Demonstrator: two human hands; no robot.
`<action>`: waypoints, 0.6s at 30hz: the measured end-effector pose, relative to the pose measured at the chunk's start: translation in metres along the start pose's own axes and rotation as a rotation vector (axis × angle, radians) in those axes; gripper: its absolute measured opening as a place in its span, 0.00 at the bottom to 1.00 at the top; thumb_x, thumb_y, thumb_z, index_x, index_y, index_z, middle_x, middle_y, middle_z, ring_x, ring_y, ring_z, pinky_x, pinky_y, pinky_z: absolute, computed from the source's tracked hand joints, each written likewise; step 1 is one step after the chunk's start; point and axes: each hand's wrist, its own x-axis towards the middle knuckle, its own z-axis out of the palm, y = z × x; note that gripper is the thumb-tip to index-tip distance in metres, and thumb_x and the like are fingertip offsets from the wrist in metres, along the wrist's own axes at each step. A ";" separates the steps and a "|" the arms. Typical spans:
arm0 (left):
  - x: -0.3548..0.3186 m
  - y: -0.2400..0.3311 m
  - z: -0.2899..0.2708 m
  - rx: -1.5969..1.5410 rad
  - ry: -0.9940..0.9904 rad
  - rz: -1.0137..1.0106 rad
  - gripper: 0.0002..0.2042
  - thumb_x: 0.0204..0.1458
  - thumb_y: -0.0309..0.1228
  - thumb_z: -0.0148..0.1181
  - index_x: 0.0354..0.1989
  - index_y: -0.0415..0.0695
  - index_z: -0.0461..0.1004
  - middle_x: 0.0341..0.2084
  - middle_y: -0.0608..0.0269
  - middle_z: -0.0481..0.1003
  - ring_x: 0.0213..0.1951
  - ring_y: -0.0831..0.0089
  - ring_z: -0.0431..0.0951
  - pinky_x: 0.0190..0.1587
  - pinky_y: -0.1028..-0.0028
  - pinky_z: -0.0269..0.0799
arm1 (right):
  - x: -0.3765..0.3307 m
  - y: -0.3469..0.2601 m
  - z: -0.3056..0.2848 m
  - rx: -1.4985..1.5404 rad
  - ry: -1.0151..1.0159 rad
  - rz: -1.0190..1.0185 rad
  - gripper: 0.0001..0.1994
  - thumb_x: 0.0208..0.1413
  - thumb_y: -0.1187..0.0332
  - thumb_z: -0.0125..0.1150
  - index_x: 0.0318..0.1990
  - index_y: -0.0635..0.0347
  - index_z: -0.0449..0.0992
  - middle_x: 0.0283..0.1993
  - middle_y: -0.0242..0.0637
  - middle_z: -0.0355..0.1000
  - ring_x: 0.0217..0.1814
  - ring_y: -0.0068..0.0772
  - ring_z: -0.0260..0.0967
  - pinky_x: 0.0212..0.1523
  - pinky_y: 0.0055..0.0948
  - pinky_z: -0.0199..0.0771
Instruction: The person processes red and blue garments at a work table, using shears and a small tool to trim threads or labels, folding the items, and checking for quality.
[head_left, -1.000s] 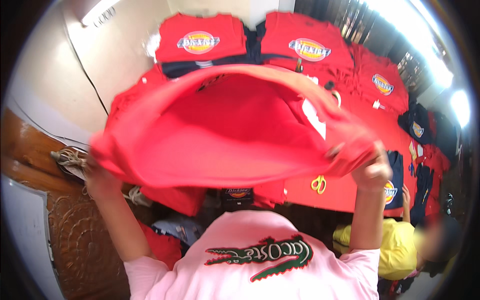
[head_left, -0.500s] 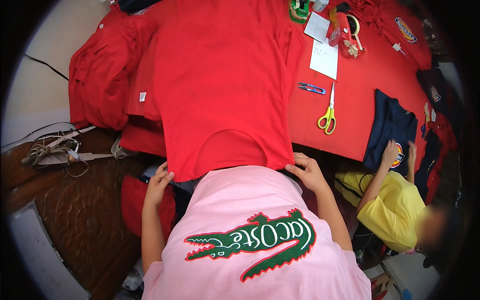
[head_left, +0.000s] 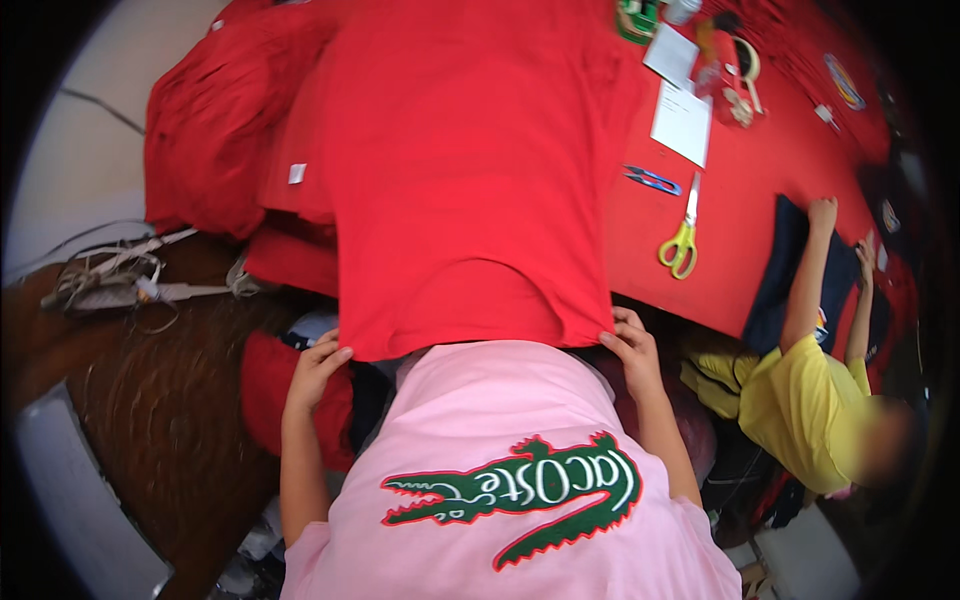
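A red T-shirt (head_left: 465, 190) lies spread flat over the table, its curved neckline toward me and its shoulders at the table's near edge. My left hand (head_left: 316, 372) pinches the left shoulder corner between thumb and fingers. At the opposite corner, my right hand (head_left: 634, 350) grips the right shoulder in the same way. The cloth between both hands is drawn fairly smooth and hangs slightly over the edge in front of my pink shirt.
Yellow-handled scissors (head_left: 680, 245), blue thread snips (head_left: 652, 180) and a paper sheet (head_left: 682, 122) lie right of the T-shirt. Red garments (head_left: 225, 130) are heaped left. At right, a co-worker in a yellow shirt (head_left: 800, 400) reaches over a navy shirt (head_left: 775, 265). Tangled cords (head_left: 110, 285) lie left.
The view has shifted, so the table things appear farther right. Both my hands keep their hold on the shoulders. The co-worker's arms have stretched farther across the navy shirt.
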 end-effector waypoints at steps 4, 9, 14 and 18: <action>-0.001 0.001 0.002 0.065 -0.058 0.038 0.14 0.57 0.30 0.70 0.49 0.37 0.85 0.63 0.53 0.75 0.68 0.62 0.69 0.71 0.64 0.59 | -0.002 0.016 -0.011 -0.069 -0.088 0.038 0.09 0.56 0.76 0.68 0.43 0.68 0.85 0.53 0.38 0.76 0.60 0.33 0.71 0.64 0.31 0.66; -0.003 -0.004 0.002 0.010 -0.061 0.006 0.15 0.56 0.32 0.72 0.49 0.39 0.85 0.62 0.59 0.76 0.66 0.65 0.71 0.69 0.67 0.61 | -0.004 0.030 -0.016 -0.005 -0.154 0.223 0.08 0.57 0.77 0.67 0.43 0.67 0.86 0.48 0.32 0.78 0.54 0.27 0.72 0.61 0.26 0.66; -0.005 -0.019 -0.001 -0.031 -0.083 -0.048 0.14 0.57 0.33 0.72 0.49 0.40 0.85 0.64 0.58 0.74 0.66 0.65 0.71 0.69 0.67 0.62 | 0.003 0.030 -0.019 0.009 -0.184 0.254 0.08 0.57 0.77 0.67 0.43 0.67 0.86 0.47 0.31 0.79 0.53 0.24 0.72 0.60 0.25 0.65; 0.000 -0.025 -0.002 -0.052 -0.102 -0.039 0.14 0.57 0.33 0.72 0.49 0.41 0.85 0.64 0.56 0.73 0.67 0.64 0.70 0.69 0.66 0.63 | 0.006 0.042 -0.027 0.021 -0.185 0.298 0.08 0.57 0.77 0.67 0.43 0.67 0.87 0.46 0.30 0.79 0.52 0.24 0.73 0.60 0.25 0.66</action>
